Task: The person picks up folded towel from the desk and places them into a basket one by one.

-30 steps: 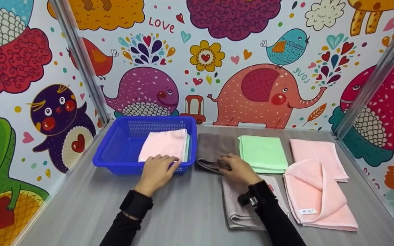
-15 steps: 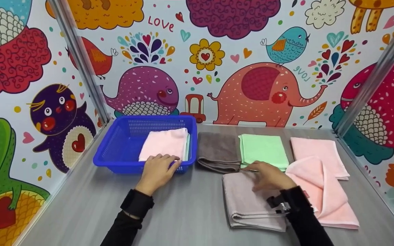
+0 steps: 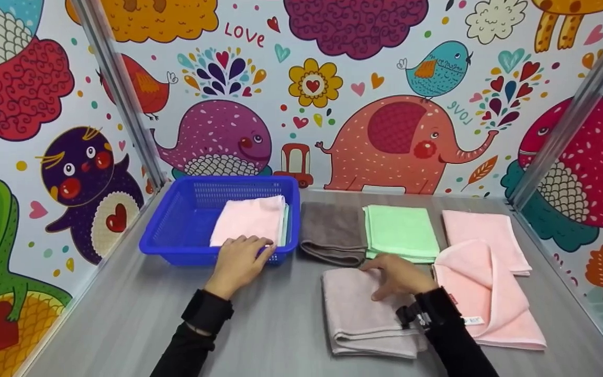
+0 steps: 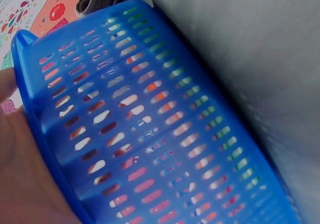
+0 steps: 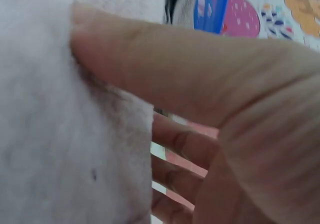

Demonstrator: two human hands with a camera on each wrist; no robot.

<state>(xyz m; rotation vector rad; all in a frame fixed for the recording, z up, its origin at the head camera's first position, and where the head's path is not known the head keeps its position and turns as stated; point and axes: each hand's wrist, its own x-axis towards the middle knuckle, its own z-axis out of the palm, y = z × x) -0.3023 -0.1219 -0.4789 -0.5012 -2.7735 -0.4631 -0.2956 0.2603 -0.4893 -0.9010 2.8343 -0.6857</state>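
Observation:
My right hand (image 3: 398, 277) pinches the far right edge of a folded pale mauve towel (image 3: 348, 303); in the right wrist view the thumb (image 5: 145, 59) presses on its face while the fingers lie behind it. My left hand (image 3: 241, 262) rests over the front rim of a blue plastic basket (image 3: 181, 250), whose slotted outer wall (image 4: 145, 109) fills the left wrist view. Inside, at the basket's right end, lies a folded pink towel (image 3: 252, 217), with a light green edge showing beside it.
Behind the mauve towel lie a folded dark grey-brown towel (image 3: 333, 228) and a folded green towel (image 3: 402, 230). On the right is a folded pink towel (image 3: 482, 225), overlapped by another pink towel (image 3: 505, 309) with one corner turned back. Printed wall panels stand around the table.
My right hand has gone from the grey-brown towel to the mauve towel, which has shifted slightly left. The left hand stays at the basket rim.

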